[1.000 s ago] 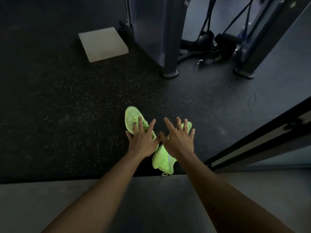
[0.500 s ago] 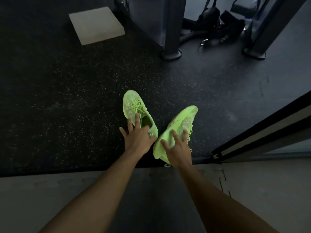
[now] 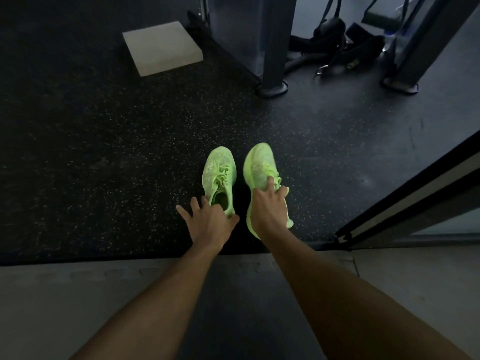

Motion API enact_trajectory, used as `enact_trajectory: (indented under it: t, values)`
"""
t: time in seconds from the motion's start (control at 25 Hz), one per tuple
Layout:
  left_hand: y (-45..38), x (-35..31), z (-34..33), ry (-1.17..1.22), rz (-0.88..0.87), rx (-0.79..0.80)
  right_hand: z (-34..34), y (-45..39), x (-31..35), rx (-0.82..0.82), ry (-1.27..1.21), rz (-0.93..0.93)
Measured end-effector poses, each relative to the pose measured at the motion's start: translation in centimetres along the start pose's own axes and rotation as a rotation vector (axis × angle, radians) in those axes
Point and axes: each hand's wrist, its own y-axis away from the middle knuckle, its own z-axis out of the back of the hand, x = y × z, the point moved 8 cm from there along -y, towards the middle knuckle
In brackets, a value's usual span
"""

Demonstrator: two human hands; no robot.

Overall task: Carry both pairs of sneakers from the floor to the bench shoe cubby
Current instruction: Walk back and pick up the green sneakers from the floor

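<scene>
Two neon green sneakers lie on the dark speckled floor. The left sneaker stands upright, toe pointing away from me. My left hand is at its heel, thumb and a hidden finger around the heel collar, the other fingers spread. The right sneaker is tilted onto its side with the sole turned left. My right hand is closed over its middle and laces. I see no second pair and no bench cubby.
A pale square block lies on the floor at the back left. Behind the shoes stand a metal machine post, a heap of black straps and handles, and another post. A dark rail runs diagonally at right. Grey mats lie nearest me.
Both hands came down from hovering onto the sneakers. The left sneaker swung round to point straight ahead, and the right one was tipped onto its side and turned parallel to it.
</scene>
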Motion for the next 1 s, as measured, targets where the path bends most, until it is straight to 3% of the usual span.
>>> enact_trajectory:
  t: [0.24,0.64,0.76,0.92,1.0]
  values:
    - [1.2,-0.7,0.0,0.01,0.03,-0.007,-1.5,0.3,0.9,0.107,-0.09,-0.002]
    - [0.5,0.7,-0.5,0.057,0.026,0.046,-1.7,-2.4,3.2,0.01,-0.364,-0.044]
    - [0.5,1.4,-0.3,0.051,0.011,0.025,-2.2,-2.0,3.4,-0.005,-0.316,-0.012]
    - [-0.4,0.4,1.3,0.171,-0.103,-0.121,-1.3,-1.4,2.3,-0.133,-0.119,0.064]
    - [-1.2,-0.8,1.1,0.166,-0.162,-0.056,-1.3,-1.4,0.7,-0.102,-0.146,0.024]
